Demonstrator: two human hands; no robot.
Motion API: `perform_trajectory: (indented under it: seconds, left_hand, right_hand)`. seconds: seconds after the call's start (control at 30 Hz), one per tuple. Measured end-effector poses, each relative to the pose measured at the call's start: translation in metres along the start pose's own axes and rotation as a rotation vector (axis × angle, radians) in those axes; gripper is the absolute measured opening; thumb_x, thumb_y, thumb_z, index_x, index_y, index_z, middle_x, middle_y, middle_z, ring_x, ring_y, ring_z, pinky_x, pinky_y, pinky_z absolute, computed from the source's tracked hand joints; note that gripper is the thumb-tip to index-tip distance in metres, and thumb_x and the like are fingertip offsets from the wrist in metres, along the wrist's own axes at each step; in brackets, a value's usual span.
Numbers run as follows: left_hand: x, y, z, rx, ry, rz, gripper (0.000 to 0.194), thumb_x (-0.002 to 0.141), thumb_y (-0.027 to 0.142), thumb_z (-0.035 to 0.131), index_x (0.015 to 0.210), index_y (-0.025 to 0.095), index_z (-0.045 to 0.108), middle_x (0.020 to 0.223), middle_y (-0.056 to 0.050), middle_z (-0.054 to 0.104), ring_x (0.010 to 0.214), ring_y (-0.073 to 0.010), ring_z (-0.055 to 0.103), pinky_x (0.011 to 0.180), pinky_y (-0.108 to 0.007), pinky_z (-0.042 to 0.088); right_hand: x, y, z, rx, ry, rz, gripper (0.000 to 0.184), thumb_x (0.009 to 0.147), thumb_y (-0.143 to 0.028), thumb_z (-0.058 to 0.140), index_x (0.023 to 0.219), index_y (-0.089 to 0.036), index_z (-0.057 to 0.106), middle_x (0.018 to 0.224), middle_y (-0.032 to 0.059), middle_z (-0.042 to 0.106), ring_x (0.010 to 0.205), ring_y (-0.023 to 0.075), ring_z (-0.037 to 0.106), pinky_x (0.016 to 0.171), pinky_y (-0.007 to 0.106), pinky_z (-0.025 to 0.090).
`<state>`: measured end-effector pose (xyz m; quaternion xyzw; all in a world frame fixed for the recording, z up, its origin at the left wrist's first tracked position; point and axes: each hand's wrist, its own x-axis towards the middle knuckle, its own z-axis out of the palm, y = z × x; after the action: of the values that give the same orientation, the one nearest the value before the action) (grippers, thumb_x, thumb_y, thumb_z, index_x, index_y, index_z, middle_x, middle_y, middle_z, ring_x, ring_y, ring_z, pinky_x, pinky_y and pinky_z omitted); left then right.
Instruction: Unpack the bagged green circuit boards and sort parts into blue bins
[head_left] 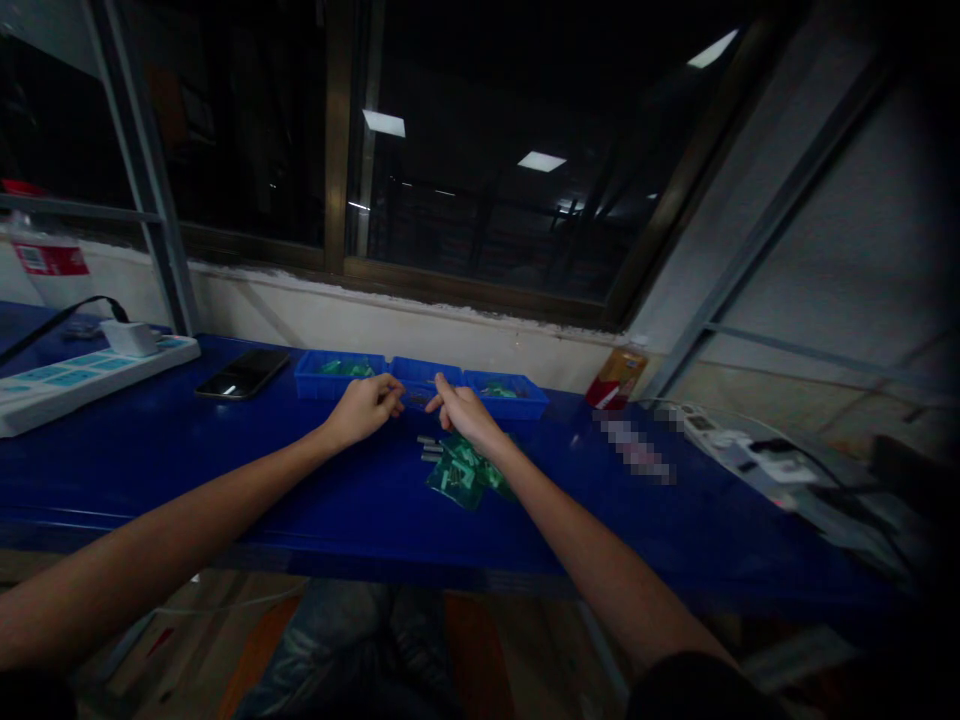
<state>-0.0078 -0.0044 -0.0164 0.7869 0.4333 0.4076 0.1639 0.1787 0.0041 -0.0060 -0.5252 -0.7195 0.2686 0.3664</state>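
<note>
Two legs in jeans (pixel 337 640) sit nearest to me, below the front edge of a blue bench (pixel 300 510). From my end of the feed, I see both bare forearms reaching over that edge toward the middle. Several green bags (pixel 457 470) lie in a loose heap on the bench, partly under the right forearm, and a few small grey pieces (pixel 430 450) lie just beside them on the left

Past the heap, the left hand (pixel 365 408) and right hand (pixel 457 408) face each other, a little apart, with fingers bent inward. Something small and dark shows between them, too dim for me to name, and I cannot tell whether either hand is grasping it or has let go

Right behind the hands, three blue boxes (pixel 517 408) stand in a row; the left and right ones hold more green bags, while the hands partly cover the middle one. To the left I have a dark phone (pixel 244 373), then a white power strip (pixel 97 375) with a plug (pixel 129 338) in it. A red carton (pixel 616 378) stands to the right. Farthest off, bright light panels show in the dark window (pixel 487 220)
</note>
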Motion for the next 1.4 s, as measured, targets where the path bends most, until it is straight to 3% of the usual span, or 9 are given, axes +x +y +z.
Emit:
perform_trajectory:
  seconds: [0.1, 0.2, 0.27, 0.47, 0.6, 0.77, 0.93, 1.1, 1.4]
  left_hand:
    - [-0.001, 0.004, -0.002, -0.093, 0.050, 0.074, 0.018, 0.084, 0.028, 0.043, 0.089, 0.016, 0.054, 0.084, -0.007, 0.069, 0.079, -0.0173, 0.066, 0.074, -0.029, 0.049]
    - [-0.003, 0.006, -0.001, -0.095, 0.031, 0.152, 0.016, 0.083, 0.025, 0.044, 0.090, 0.017, 0.056, 0.090, -0.006, 0.068, 0.087, -0.0174, 0.064, 0.081, -0.031, 0.048]
    - [-0.003, 0.006, 0.000, -0.124, 0.001, 0.161, 0.015, 0.082, 0.023, 0.045, 0.089, 0.016, 0.057, 0.091, -0.005, 0.067, 0.088, -0.0173, 0.063, 0.083, -0.033, 0.047]
    - [0.003, -0.002, 0.004, -0.506, 0.005, -0.047, 0.033, 0.078, 0.022, 0.052, 0.108, 0.014, 0.044, 0.081, -0.006, 0.067, 0.074, -0.0148, 0.064, 0.073, -0.031, 0.050]
    - [0.005, -0.005, 0.004, -0.489, -0.050, -0.133, 0.026, 0.075, 0.023, 0.054, 0.100, 0.014, 0.051, 0.074, -0.004, 0.065, 0.065, -0.0127, 0.061, 0.064, -0.028, 0.049]
    - [0.004, -0.002, 0.004, -0.387, -0.081, -0.117, 0.014, 0.075, 0.027, 0.054, 0.078, 0.014, 0.057, 0.068, -0.003, 0.063, 0.060, -0.0113, 0.056, 0.062, -0.026, 0.048]
    - [0.005, -0.009, 0.002, -0.317, -0.020, -0.141, 0.018, 0.075, 0.029, 0.052, 0.079, 0.013, 0.058, 0.066, -0.002, 0.060, 0.059, -0.0108, 0.054, 0.060, -0.025, 0.045]
    - [0.007, -0.014, -0.001, -0.221, 0.010, -0.096, 0.021, 0.076, 0.032, 0.051, 0.079, 0.013, 0.059, 0.072, -0.003, 0.061, 0.066, -0.0125, 0.053, 0.059, -0.024, 0.043]
    - [0.003, -0.006, 0.002, -0.249, -0.085, -0.034, 0.023, 0.076, 0.036, 0.054, 0.082, 0.014, 0.056, 0.074, -0.003, 0.061, 0.067, -0.0135, 0.055, 0.066, -0.028, 0.044]
  right_hand:
    - [-0.004, -0.008, 0.007, 0.378, -0.143, 0.187, 0.041, 0.084, -0.049, 0.041, 0.069, -0.015, 0.058, 0.045, -0.0012, 0.051, 0.038, 0.0078, 0.044, 0.040, 0.020, 0.029]
    - [-0.005, -0.009, 0.008, 0.564, -0.109, 0.185, 0.016, 0.077, -0.030, 0.055, 0.073, -0.015, 0.055, 0.054, -0.0017, 0.055, 0.045, 0.0069, 0.049, 0.041, 0.018, 0.032]
    - [-0.004, -0.008, 0.007, 0.591, -0.063, 0.148, 0.010, 0.074, -0.025, 0.057, 0.073, -0.016, 0.054, 0.055, -0.0028, 0.055, 0.047, 0.0066, 0.050, 0.041, 0.017, 0.033]
    - [-0.004, -0.009, 0.005, 0.570, 0.027, 0.078, 0.011, 0.073, -0.026, 0.056, 0.077, -0.016, 0.052, 0.056, -0.0036, 0.055, 0.048, 0.0067, 0.051, 0.044, 0.017, 0.036]
    - [-0.005, -0.009, 0.007, 0.540, 0.022, 0.056, 0.012, 0.073, -0.028, 0.056, 0.077, -0.017, 0.052, 0.057, -0.0039, 0.055, 0.049, 0.0072, 0.051, 0.046, 0.018, 0.038]
    - [-0.006, -0.009, 0.009, 0.442, 0.042, 0.036, 0.010, 0.072, -0.026, 0.055, 0.076, -0.017, 0.055, 0.059, -0.0037, 0.054, 0.054, 0.0080, 0.052, 0.050, 0.019, 0.039]
    - [-0.004, -0.007, 0.009, 0.269, -0.028, -0.044, 0.008, 0.070, -0.021, 0.055, 0.068, -0.015, 0.060, 0.060, -0.0021, 0.056, 0.058, 0.0093, 0.051, 0.054, 0.021, 0.039]
    - [-0.003, -0.003, 0.009, 0.211, 0.003, -0.127, 0.012, 0.072, -0.020, 0.054, 0.079, -0.015, 0.062, 0.066, 0.0005, 0.061, 0.063, 0.0115, 0.056, 0.061, 0.024, 0.043]
    - [-0.002, 0.000, 0.013, 0.087, 0.024, -0.214, 0.012, 0.072, -0.020, 0.055, 0.081, -0.015, 0.061, 0.065, -0.0012, 0.060, 0.062, 0.0108, 0.054, 0.064, 0.025, 0.043]
